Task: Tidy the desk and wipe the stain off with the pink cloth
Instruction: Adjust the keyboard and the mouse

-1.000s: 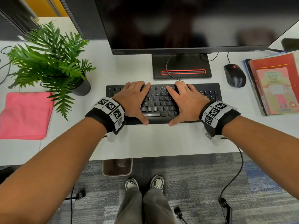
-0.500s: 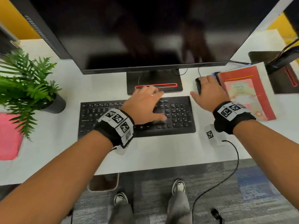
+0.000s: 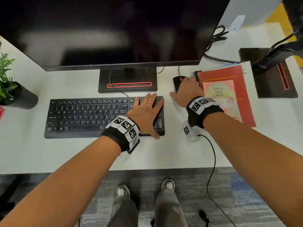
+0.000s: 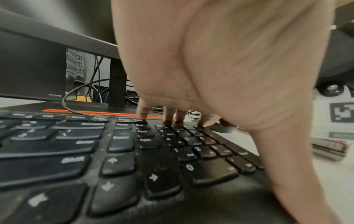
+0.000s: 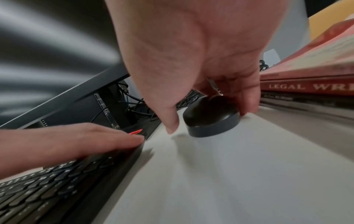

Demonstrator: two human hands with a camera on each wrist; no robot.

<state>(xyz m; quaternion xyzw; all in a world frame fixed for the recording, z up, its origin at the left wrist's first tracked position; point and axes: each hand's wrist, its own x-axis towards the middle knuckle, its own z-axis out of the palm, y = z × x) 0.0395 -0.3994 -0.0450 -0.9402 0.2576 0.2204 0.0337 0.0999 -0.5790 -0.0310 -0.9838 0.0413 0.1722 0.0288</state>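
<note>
A black keyboard (image 3: 90,117) lies on the white desk (image 3: 65,154) in front of the monitor. My left hand (image 3: 152,115) rests flat on its right end. Its straight fingertips (image 4: 168,118) touch the top row of the number pad and the thumb lies at the front edge. My right hand (image 3: 182,86) is cupped over the black mouse (image 5: 210,118). The fingers curl over its top, the little finger is on its right side, and the thumb hangs by its left side. Only a sliver of the pink cloth (image 3: 1,113) shows at the far left. No stain is visible.
The big monitor (image 3: 114,30) and its stand base (image 3: 127,84) sit behind the keyboard. A potted plant (image 3: 9,89) is at the left. A stack of books (image 3: 229,92) lies just right of the mouse, beside a second stand base (image 3: 275,76). Cables trail at the back right.
My right hand left the keyboard and moved right onto the mouse. My left hand slid to the keyboard's right end. The head view swung right, so most of the pink cloth went out of frame.
</note>
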